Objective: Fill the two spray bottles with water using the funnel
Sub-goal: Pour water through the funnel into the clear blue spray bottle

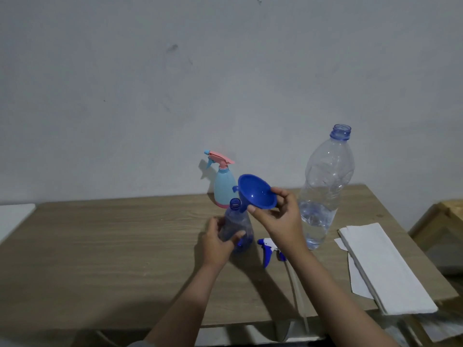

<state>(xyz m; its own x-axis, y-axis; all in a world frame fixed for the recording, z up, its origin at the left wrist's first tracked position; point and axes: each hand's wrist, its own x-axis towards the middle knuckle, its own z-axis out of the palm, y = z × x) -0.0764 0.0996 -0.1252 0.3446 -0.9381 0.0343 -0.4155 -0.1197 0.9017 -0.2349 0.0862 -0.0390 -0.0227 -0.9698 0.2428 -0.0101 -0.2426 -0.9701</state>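
Note:
My left hand (218,242) grips a clear blue-tinted spray bottle (236,222) that stands uncapped on the wooden table (112,244). My right hand (280,216) holds a blue funnel (256,191) tilted just above and right of the bottle's open neck, its spout beside the neck. The bottle's blue and white trigger head (268,249) with its long tube lies on the table under my right forearm. A light blue spray bottle with a pink trigger (224,184) stands behind, against the wall. A large clear water bottle (323,189), uncapped and partly filled, stands to the right.
Folded white paper towels (383,266) lie at the table's right side near its edge. A white object (15,216) sits at the far left. A wooden piece of furniture (443,221) stands beyond the right edge. The wall runs close behind the table.

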